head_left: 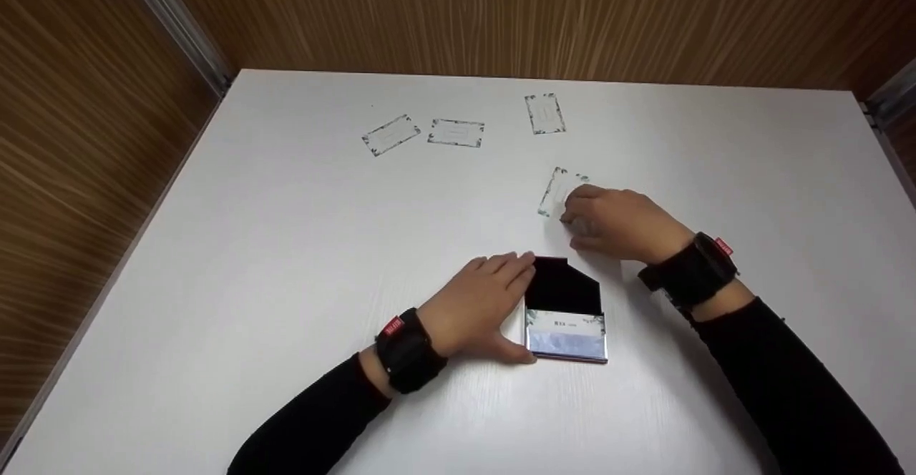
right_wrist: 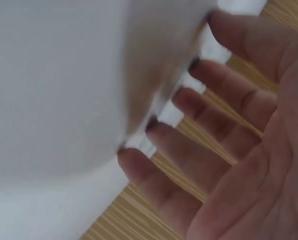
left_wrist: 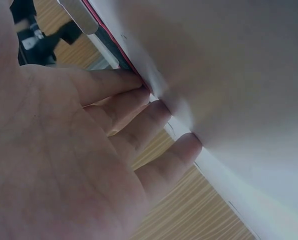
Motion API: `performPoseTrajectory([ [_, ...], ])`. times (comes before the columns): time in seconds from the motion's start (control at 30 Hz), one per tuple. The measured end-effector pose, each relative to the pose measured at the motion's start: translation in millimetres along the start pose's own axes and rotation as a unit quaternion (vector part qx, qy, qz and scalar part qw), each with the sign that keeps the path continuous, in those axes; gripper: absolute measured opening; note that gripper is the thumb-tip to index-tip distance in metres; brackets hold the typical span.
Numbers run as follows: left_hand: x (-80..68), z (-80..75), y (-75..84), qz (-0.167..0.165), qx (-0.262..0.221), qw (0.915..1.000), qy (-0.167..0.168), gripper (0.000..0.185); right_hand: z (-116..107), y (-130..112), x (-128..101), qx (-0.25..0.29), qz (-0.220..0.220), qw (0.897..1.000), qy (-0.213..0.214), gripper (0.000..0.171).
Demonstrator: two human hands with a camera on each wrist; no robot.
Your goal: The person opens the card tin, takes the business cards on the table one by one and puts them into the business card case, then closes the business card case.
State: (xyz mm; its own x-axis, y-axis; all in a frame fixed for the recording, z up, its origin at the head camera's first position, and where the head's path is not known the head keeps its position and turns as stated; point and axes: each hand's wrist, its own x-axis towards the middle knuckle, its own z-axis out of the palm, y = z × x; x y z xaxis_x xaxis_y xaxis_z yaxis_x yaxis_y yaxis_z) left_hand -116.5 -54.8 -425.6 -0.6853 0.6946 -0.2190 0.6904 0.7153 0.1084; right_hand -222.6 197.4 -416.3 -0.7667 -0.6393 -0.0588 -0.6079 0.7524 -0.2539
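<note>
Card case (head_left: 565, 317), flap open, near table (head_left: 286, 246) edge, steadied by left hand (head_left: 479, 310) with straight fingers alongside; right hand (head_left: 615, 221) fingertips pressing a loose card (head_left: 557, 189) beyond it, apparently to lift it.

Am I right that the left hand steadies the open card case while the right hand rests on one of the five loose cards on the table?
Not quite: the head view shows four loose cards, not five. Three lie far out on the table, and the fourth card is under the right hand. The left hand does steady the open card case.
</note>
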Motion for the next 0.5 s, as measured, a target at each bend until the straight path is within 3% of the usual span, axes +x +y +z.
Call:
performPoseTrajectory([
  [0.13, 0.0, 0.5, 0.4, 0.000, 0.004, 1.0000, 0.002, 0.116, -1.9, -3.0, -14.4, 0.002, -0.032, 0.999, 0.013, 0.015],
  [0.3, 0.9, 1.1, 0.4, 0.000, 0.009, 1.0000, 0.000, 0.116, -2.5, 4.6, -24.6, -0.012, -0.033, 0.997, 0.065, 0.030],
  [0.4, 0.7, 0.6, 0.6, 0.000, 0.007, 1.0000, -0.002, 0.116, -3.3, 8.6, -27.1, 0.009, 0.001, 0.999, 0.054, 0.054],
  [0.5, 0.1, -0.3, 0.9, 0.001, 0.006, 1.0000, 0.001, 0.116, -5.4, 9.3, -27.3, 0.032, 0.028, 0.999, 0.010, 0.079],
])
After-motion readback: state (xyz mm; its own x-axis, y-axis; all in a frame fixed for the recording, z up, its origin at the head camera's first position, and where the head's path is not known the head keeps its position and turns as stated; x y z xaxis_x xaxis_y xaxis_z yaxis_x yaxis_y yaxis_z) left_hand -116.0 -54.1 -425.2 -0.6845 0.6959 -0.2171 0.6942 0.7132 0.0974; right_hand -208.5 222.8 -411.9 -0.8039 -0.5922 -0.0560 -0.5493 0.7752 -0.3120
